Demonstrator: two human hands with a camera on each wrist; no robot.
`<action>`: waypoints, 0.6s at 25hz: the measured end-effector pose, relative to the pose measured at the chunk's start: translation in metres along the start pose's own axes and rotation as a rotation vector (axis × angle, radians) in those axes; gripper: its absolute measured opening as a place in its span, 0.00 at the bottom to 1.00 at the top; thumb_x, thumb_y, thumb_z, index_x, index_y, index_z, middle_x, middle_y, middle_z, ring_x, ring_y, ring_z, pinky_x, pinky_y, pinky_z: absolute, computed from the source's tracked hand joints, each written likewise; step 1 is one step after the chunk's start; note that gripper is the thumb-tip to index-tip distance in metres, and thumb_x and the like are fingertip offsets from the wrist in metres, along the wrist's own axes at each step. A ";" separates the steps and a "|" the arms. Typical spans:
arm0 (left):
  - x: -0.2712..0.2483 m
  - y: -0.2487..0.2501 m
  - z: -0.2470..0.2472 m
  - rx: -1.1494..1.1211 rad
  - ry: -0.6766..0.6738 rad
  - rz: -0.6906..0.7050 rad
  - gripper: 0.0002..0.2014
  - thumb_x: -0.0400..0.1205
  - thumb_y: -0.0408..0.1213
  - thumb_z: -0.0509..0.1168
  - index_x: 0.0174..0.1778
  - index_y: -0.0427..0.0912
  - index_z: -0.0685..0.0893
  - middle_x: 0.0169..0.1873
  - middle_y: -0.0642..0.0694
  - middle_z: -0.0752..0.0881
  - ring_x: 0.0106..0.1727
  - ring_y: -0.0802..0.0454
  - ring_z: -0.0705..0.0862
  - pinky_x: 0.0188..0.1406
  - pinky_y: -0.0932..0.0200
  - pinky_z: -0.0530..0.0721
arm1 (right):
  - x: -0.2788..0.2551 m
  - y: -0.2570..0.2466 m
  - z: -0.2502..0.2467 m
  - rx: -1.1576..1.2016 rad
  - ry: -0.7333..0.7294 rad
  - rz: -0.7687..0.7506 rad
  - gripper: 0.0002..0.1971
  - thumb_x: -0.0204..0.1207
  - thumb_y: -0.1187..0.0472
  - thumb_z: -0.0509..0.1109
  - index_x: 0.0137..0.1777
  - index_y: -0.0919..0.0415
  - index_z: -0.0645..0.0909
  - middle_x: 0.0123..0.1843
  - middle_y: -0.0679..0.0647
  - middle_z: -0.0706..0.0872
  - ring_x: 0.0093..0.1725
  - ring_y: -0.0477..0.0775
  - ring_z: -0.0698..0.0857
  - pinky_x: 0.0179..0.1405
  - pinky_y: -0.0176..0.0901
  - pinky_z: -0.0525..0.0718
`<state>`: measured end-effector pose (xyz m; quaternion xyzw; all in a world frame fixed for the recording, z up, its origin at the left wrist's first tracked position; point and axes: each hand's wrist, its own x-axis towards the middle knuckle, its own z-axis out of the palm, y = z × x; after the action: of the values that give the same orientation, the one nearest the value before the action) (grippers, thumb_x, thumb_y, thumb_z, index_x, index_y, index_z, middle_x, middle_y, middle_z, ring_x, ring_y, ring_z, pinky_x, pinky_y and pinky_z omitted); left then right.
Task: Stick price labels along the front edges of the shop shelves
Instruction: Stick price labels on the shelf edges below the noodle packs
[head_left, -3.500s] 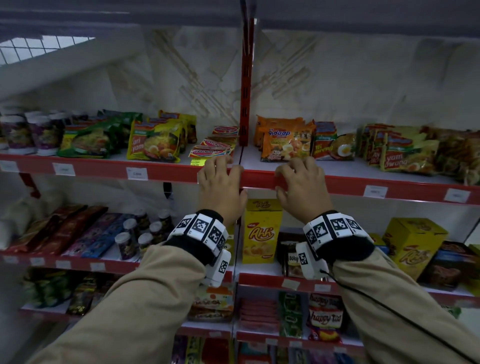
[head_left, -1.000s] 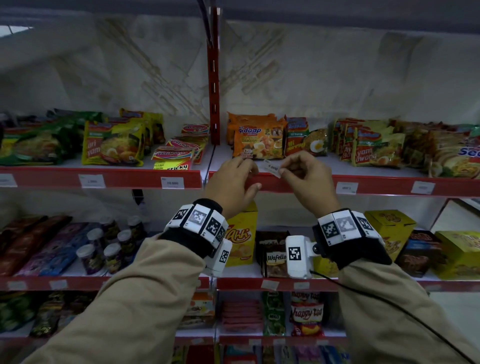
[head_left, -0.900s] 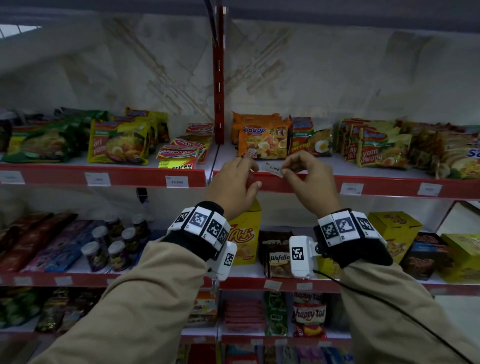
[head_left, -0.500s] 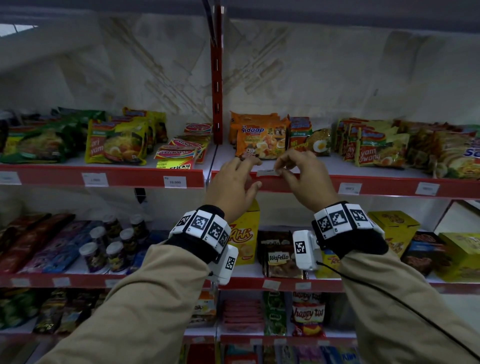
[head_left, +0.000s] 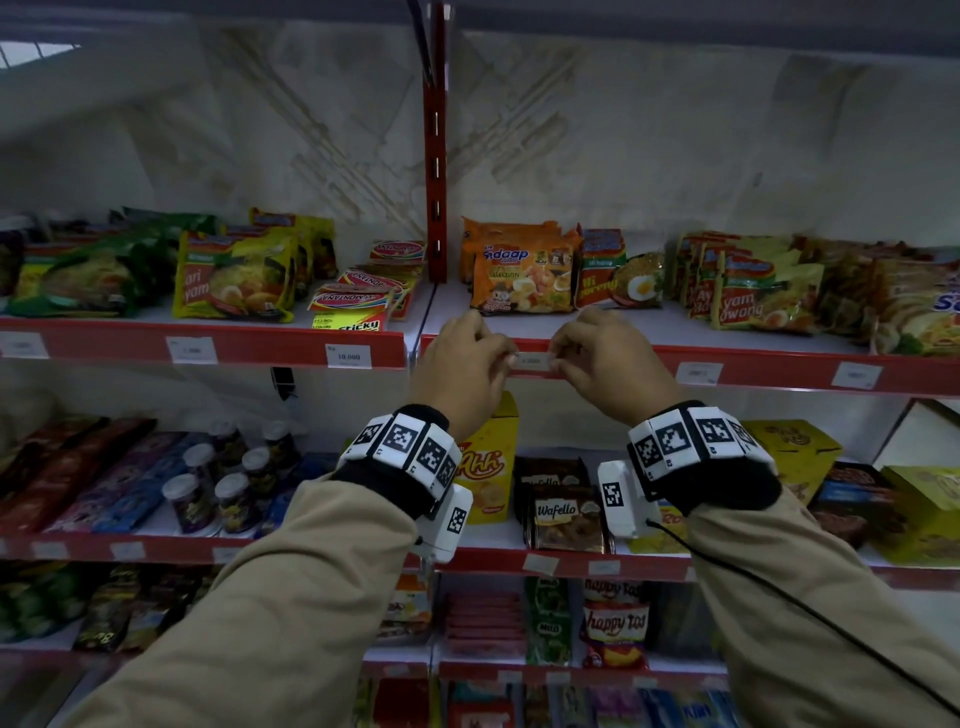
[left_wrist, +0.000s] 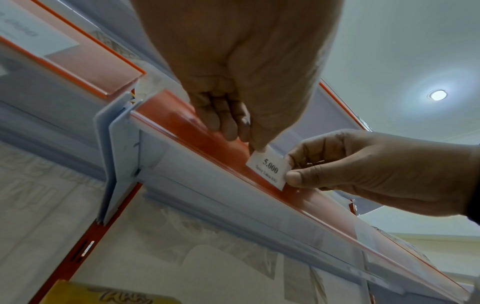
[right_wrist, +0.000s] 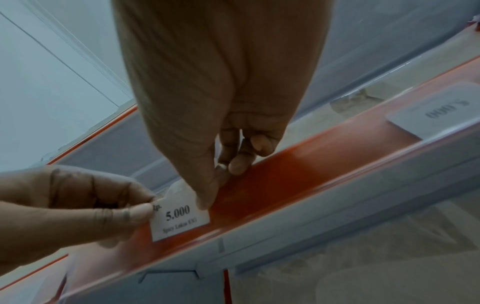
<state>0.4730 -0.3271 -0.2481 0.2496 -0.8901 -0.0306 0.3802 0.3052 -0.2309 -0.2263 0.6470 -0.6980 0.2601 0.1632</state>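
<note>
Label (head_left: 535, 360) sits at frame centre on the red shelf edge (head_left: 779, 371), just below the orange noodle pack (head_left: 522, 275). Long axis runs along the edge, print upright. Left hand (head_left: 462, 369) pinches its left end, right hand (head_left: 613, 366) its right end; both grips grasp the label, equally near. Judged: the label needs pressing flat next.
</note>
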 end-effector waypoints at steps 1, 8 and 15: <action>0.000 0.000 0.000 0.009 -0.002 0.001 0.10 0.83 0.41 0.63 0.54 0.41 0.85 0.46 0.43 0.76 0.51 0.45 0.75 0.41 0.54 0.72 | 0.000 0.000 0.001 -0.008 -0.004 0.007 0.07 0.74 0.59 0.74 0.50 0.58 0.86 0.49 0.54 0.81 0.54 0.57 0.77 0.48 0.42 0.72; 0.001 0.003 0.004 0.034 0.006 -0.038 0.10 0.84 0.40 0.63 0.51 0.39 0.86 0.45 0.41 0.76 0.50 0.43 0.76 0.42 0.52 0.73 | 0.000 0.003 0.000 -0.012 -0.031 0.001 0.05 0.75 0.57 0.73 0.50 0.54 0.82 0.51 0.52 0.80 0.55 0.55 0.75 0.49 0.47 0.75; -0.002 0.006 0.005 0.047 0.032 -0.058 0.10 0.83 0.39 0.64 0.51 0.39 0.87 0.44 0.41 0.77 0.51 0.43 0.75 0.41 0.55 0.69 | -0.005 0.005 0.004 -0.004 0.016 -0.017 0.07 0.75 0.57 0.72 0.51 0.53 0.80 0.51 0.51 0.79 0.54 0.56 0.74 0.46 0.46 0.72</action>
<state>0.4682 -0.3220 -0.2513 0.2845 -0.8768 -0.0167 0.3874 0.3012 -0.2294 -0.2330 0.6503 -0.6917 0.2626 0.1721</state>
